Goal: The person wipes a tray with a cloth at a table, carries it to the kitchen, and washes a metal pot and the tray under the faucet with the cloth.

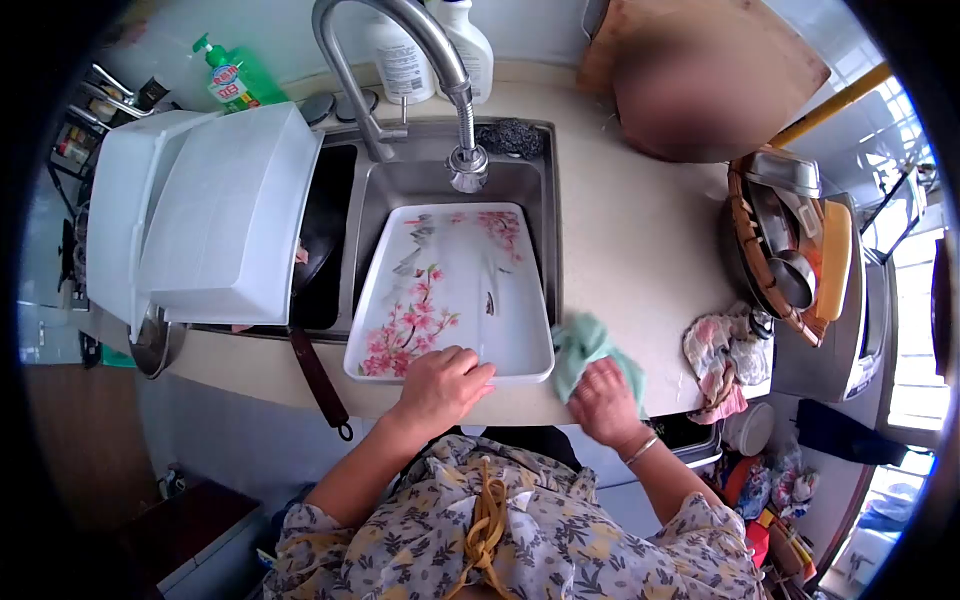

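A white tray (465, 300) printed with pink blossoms lies over the right sink basin, its near end reaching onto the counter edge. My left hand (440, 388) is closed on the tray's near rim, thumb side toward the right. By the tray's near right corner, my right hand (607, 400) grips a pale green cloth (590, 348) against the countertop. Some blur softens the right fingers. Above the tray's far end hangs the faucet's spray head (466, 168).
White plastic bins (225, 215) lean over the left basin, beside a dark pan handle (318, 385). A wicker basket (760, 260) of metal ware stands at right, near a crumpled rag (720, 355). Behind the sink are white bottles (400, 60) and a black scrubber (512, 137).
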The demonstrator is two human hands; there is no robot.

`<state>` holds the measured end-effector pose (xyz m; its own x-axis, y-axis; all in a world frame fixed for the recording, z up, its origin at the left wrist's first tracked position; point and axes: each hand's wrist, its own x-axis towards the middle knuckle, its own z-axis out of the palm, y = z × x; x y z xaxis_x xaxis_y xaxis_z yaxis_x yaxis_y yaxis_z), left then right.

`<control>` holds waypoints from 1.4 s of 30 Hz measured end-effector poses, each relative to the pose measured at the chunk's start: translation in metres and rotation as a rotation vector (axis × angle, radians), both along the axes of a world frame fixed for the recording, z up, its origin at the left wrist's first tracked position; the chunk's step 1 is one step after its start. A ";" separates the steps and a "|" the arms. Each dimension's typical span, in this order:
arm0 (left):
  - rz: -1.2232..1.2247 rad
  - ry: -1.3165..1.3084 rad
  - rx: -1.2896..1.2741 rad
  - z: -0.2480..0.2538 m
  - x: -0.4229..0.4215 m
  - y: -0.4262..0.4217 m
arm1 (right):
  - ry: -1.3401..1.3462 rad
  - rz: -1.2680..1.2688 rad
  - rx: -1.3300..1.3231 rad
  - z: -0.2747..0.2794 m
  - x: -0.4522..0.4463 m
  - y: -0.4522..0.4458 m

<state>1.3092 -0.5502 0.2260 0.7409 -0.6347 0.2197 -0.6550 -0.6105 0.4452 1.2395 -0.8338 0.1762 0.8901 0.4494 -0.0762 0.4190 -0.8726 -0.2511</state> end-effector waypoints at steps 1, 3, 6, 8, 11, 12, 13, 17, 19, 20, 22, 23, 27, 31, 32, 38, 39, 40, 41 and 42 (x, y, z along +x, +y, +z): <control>0.001 -0.008 0.012 -0.003 -0.003 -0.001 | -0.030 -0.066 0.016 0.000 0.009 -0.007; 0.019 -0.023 0.013 -0.006 -0.007 -0.002 | -0.109 -0.180 0.035 0.004 0.030 -0.018; 0.060 -0.072 0.015 0.001 -0.013 -0.005 | -0.208 -0.247 0.107 0.000 0.057 -0.028; 0.416 -0.264 -0.075 0.016 -0.024 -0.003 | -0.269 -0.281 0.134 0.001 0.073 -0.034; 0.811 -0.021 -0.302 -0.017 -0.061 0.026 | -0.325 -0.297 0.164 -0.009 0.092 -0.031; 1.108 0.297 -0.603 -0.015 -0.065 0.029 | -0.355 -0.300 0.177 -0.010 0.098 -0.027; 1.380 0.629 -0.916 -0.014 -0.068 0.029 | -0.358 -0.290 0.185 -0.011 0.104 -0.022; 1.437 0.896 -1.157 -0.015 -0.061 0.018 | -0.383 -0.151 0.278 -0.015 0.120 0.005; 1.293 0.812 -1.300 -0.030 -0.050 0.016 | -0.350 0.005 0.351 -0.005 0.118 0.021; 1.287 0.806 -1.295 -0.029 -0.045 0.012 | -0.316 0.069 0.356 -0.005 0.116 0.028; 1.360 0.754 -1.439 -0.014 -0.032 -0.006 | -0.283 0.134 0.388 -0.003 0.112 0.032; 1.356 0.747 -1.435 -0.015 -0.030 -0.007 | -0.289 0.132 0.394 -0.003 0.112 0.031; 1.285 0.483 -1.487 -0.004 -0.014 -0.019 | -0.286 0.119 0.449 -0.008 0.112 0.027; 1.297 0.217 -1.460 0.032 -0.006 -0.021 | -0.325 0.102 0.499 -0.006 0.113 0.027; 1.304 0.177 -1.413 0.036 -0.007 -0.012 | -0.329 0.103 0.506 -0.006 0.113 0.027; 1.249 -0.034 -1.284 0.081 -0.023 0.030 | -0.344 0.080 0.548 -0.007 0.113 0.027; 1.194 -0.085 -1.223 0.090 -0.028 0.036 | -0.340 0.082 0.542 -0.006 0.113 0.026; 1.214 -0.163 -1.141 0.102 -0.032 0.037 | -0.337 0.086 0.535 -0.006 0.113 0.026; 1.219 -0.178 -1.139 0.112 -0.036 0.038 | -0.340 0.098 0.543 -0.005 0.113 0.025; 1.226 -0.249 -0.998 0.122 -0.039 0.039 | -0.319 0.100 0.527 -0.004 0.112 0.025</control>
